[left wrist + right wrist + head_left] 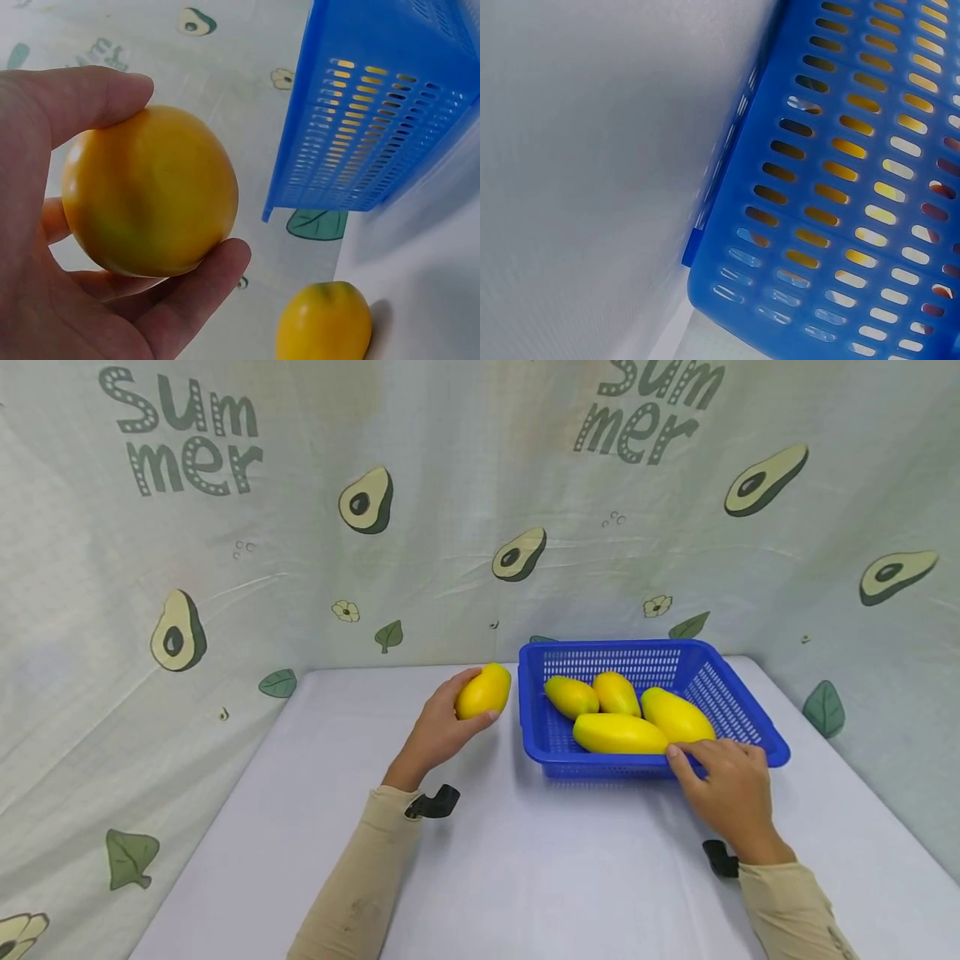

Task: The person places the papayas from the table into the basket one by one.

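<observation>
My left hand point(442, 731) holds a rounded yellow mango point(483, 691) above the table, left of the blue plastic basket point(536, 745). In the left wrist view its thumb and fingers curl round the mango point(154, 191). My right hand point(731, 789) grips the basket's front rim near the right corner; through the slots in the right wrist view, parts of its fingers show inside. Two smaller yellow mangoes, one left point(572, 697) and one beside it point(617, 693), lie in the basket behind two longer yellow fruits point(618, 734) point(678, 717).
Another yellow fruit point(324, 322) shows below the basket in the left wrist view; the head view does not show it clearly. A white cloth covers the table point(300, 777). A curtain printed with avocados point(442, 460) hangs close behind.
</observation>
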The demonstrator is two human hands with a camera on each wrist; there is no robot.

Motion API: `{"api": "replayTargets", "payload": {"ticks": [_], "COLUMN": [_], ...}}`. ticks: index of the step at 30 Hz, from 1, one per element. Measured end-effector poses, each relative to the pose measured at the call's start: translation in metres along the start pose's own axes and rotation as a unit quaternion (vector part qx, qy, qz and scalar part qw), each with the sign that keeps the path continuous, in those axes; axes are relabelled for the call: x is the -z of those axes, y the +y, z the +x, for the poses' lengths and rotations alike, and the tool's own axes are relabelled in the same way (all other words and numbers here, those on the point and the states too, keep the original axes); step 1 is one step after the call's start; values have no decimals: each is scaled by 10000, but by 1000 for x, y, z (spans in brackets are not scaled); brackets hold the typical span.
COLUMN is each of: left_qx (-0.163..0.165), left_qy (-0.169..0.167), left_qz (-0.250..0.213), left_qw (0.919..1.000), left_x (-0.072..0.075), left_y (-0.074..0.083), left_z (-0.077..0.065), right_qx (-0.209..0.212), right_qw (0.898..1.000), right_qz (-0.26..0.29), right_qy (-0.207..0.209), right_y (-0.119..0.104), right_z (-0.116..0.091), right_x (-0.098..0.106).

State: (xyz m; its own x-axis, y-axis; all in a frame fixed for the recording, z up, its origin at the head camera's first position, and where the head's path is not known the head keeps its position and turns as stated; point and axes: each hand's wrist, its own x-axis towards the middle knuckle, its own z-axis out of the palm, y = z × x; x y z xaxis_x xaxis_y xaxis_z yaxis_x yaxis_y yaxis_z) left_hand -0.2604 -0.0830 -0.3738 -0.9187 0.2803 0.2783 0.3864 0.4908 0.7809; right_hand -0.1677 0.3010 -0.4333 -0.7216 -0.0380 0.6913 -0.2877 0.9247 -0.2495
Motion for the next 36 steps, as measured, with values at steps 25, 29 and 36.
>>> {"api": "replayTargets", "payload": {"ticks": [25, 29, 36], "left_qx": [-43, -41, -14], "left_qy": [-542, -728, -1034], "left_qz": [-25, 48, 97], "left_qw": [9985, 9973, 9946], "left_x": [-11, -12, -6], "left_y": [14, 17, 21], "left_z": [-7, -5, 0], "right_qx": [-97, -86, 17], "right_qw": [9999, 10000, 10000], "right_qz": [30, 7, 21], "right_qy": [-81, -26, 40], "right_y": [-1, -1, 0], "right_z": [-4, -6, -3], "right_x": [-1, 0, 0]}}
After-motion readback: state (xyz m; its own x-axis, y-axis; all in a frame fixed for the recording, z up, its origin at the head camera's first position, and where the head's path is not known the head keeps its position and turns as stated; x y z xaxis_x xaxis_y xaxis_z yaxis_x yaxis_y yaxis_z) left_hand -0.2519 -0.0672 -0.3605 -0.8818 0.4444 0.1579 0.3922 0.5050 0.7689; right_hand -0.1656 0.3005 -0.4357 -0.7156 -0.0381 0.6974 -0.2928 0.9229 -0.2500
